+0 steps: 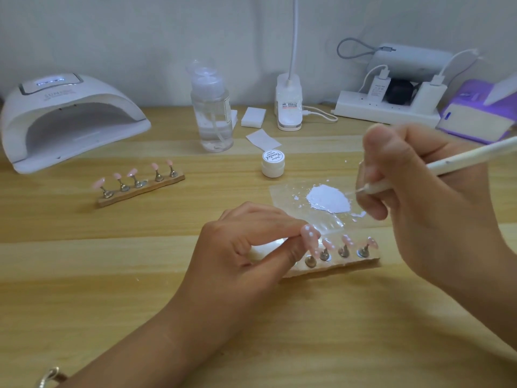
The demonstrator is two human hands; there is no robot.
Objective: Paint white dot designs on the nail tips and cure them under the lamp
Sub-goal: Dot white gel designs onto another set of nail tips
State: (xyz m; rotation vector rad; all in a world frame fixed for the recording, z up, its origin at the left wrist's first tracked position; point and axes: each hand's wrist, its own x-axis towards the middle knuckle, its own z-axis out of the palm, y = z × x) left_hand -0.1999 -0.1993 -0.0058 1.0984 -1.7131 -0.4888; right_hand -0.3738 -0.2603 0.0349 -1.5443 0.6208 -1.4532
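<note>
1. Left hand (246, 245) rests low on the table (112, 289). Its thumb and forefinger are curled to pinch a pink nail tip (310, 236) standing at the left end of the near holder strip (338, 266).
2. Right hand (419, 197) is curled round a white dotting pen (458, 161), gripped like a pencil. The pen's fine end meets the edge of the white paint (328, 198) spread on a clear film (302, 217) just behind the strip.
3. Done, by the look of it: the pinched tip already carries several white dots along its length.
4. Unclear: three more pink tips (347, 240) stand to its right on the same strip, and they are too small to tell whether they bear dots.
5. Left to do, I judge: the far holder strip (140, 189) holds five pink tips that look plain, so they await painting.
6. Curing is not yet done for either strip. The lamp (70, 119) sits at the far left of the table with its display lit, neither strip is inside it, and both are well apart from it.
7. Step in hand, as I read it: loading the pen with paint for the next dot.
</note>
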